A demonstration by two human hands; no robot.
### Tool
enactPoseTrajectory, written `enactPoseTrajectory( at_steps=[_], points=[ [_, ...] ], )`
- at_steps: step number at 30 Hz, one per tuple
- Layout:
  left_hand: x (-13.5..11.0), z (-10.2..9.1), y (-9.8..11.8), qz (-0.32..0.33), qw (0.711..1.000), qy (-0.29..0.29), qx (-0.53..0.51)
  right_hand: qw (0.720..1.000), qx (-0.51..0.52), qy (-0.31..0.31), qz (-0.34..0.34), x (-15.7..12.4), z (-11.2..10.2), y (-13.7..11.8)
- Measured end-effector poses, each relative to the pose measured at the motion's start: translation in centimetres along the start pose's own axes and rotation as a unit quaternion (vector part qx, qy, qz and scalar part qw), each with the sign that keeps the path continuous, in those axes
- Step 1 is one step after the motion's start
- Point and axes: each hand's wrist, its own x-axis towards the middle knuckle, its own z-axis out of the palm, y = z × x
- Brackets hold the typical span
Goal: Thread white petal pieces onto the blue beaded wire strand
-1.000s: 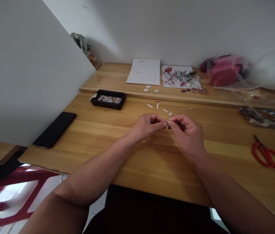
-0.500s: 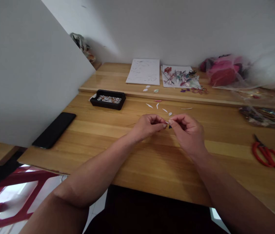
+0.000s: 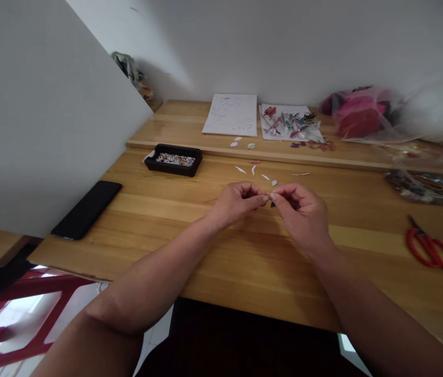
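Over the middle of the table, my left hand and my right hand meet at their fingertips. Both are closed in a pinch, thumb against finger. Whatever sits between the tips is too small and covered to name. A tiny dark piece shows just below the right fingertips; whether it is held I cannot tell. Just beyond the hands lie several slim white leaf-shaped pieces, a small oval leaf piece and a reddish leaf piece. A thin pale strip rests farther right.
A black tray of beads and a black phone lie left. Red-handled scissors are at right. On the raised ledge are a white sheet, colourful flower pieces and a bag with pink contents. A grey panel stands left.
The pale bit seen between my fingertips is now mostly covered, and the tips sit slightly closer together. Nothing else on the table has moved.
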Motion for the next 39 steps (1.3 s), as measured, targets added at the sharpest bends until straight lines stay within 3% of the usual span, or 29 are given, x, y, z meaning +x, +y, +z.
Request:
enactPoseTrajectory(
  at_steps=[5,8,13,19,27,33,36,39],
  points=[
    [0.0,0.0,0.0,0.008,1.0,0.01,0.006,1.0,0.019,-0.012,0.013,0.0,0.0,0.2],
    [0.1,-0.2,-0.1,-0.005,1.0,0.006,0.013,0.995,0.074,-0.039,0.059,0.3,-0.1,0.1],
    [0.1,-0.2,0.0,-0.038,0.999,-0.016,0.0,0.962,0.188,-0.096,0.173,1.0,-0.8,-0.2],
    [0.2,-0.1,0.1,-0.056,0.996,-0.037,-0.053,0.923,0.271,-0.116,0.246,1.4,-1.2,0.1],
    [0.1,0.1,0.7,-0.038,0.991,0.019,-0.125,0.896,0.295,-0.124,0.307,0.7,0.0,0.5],
    [0.6,-0.1,0.2,0.021,0.993,0.08,-0.09,0.929,0.224,-0.147,0.257,0.0,0.4,0.5],
    [0.7,-0.2,-0.1,0.039,0.994,0.09,-0.05,0.962,0.146,-0.136,0.186,-0.2,0.2,0.1],
    [0.6,-0.3,-0.2,0.03,0.996,0.087,-0.013,0.989,0.066,-0.087,0.097,-0.1,-0.2,-0.5]
  ],
)
